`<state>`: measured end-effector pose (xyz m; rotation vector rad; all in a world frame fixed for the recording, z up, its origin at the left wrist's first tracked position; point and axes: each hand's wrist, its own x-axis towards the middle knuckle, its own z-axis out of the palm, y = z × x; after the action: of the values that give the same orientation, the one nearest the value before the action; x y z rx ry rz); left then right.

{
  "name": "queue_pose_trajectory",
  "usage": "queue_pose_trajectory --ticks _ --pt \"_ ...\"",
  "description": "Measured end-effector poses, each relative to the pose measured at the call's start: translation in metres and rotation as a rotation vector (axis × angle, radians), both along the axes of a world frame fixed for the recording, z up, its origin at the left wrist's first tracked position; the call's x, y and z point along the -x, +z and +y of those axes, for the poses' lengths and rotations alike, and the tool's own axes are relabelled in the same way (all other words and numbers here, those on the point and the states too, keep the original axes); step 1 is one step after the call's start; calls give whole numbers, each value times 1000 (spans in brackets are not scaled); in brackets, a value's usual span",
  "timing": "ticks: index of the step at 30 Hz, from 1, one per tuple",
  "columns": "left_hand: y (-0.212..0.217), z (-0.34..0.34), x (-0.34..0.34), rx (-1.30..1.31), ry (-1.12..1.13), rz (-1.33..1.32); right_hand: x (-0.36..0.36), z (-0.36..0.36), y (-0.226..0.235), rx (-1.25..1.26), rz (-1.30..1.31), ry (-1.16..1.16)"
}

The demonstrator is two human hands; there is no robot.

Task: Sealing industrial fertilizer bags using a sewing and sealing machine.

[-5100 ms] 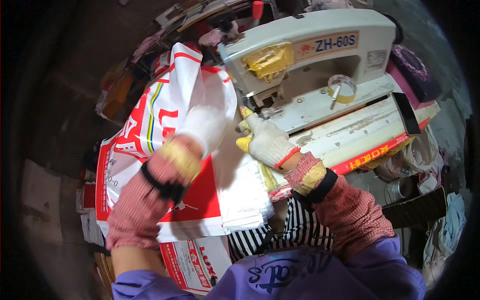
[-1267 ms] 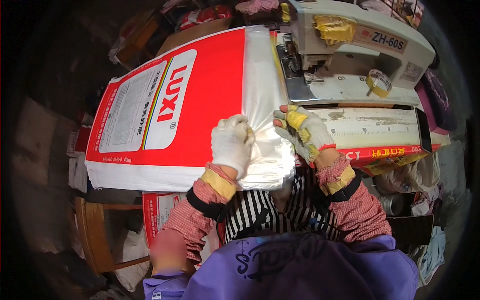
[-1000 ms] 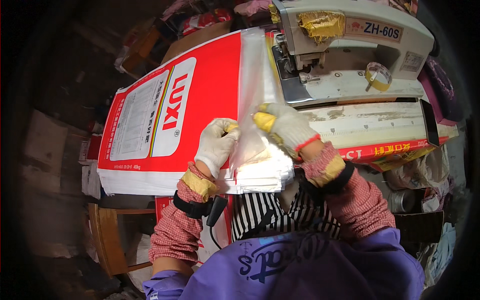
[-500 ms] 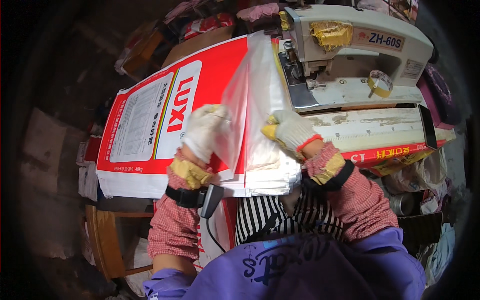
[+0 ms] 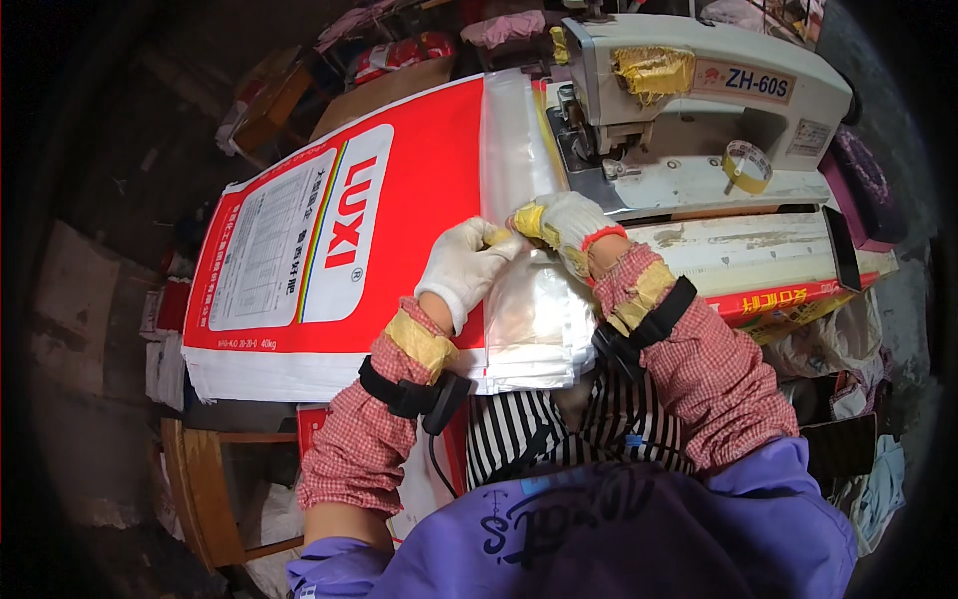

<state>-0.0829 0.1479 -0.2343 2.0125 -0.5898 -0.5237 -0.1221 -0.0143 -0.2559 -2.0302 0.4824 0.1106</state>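
One scuffed worktop (image 5: 763, 243) beside sacks (image 5: 434, 150), dim room (image 5: 100, 280)

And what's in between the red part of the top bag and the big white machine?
In the head view, there's clear plastic along the red part, then a thin yellowish strip beside the white machine.

The head-worn fisheye view looks steeply down and forward from above the near left of the sewing machine (image 5: 714, 60). It sits near, yet takes in the machine's whole body and, on its near side, the wearer's striped lap (image 5: 504, 429).
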Motion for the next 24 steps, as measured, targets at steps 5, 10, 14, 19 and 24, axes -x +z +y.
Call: queue_pose_trajectory --ticks 5,10,14,19,24 --pt "1 -3 -4 138 29 -40 -7 14 3 -330 -60 -78" --pt "34 24 -17 4 97 -211 13 12 14 -293 -35 -27" --pt "55 65 -45 685 260 12 26 10 18 469 10 35" --pt "61 72 -25 378 132 -181 34 70 28 757 -508 445" --pt "97 94 45 302 115 -173 55 101 10 -325 -285 1099"
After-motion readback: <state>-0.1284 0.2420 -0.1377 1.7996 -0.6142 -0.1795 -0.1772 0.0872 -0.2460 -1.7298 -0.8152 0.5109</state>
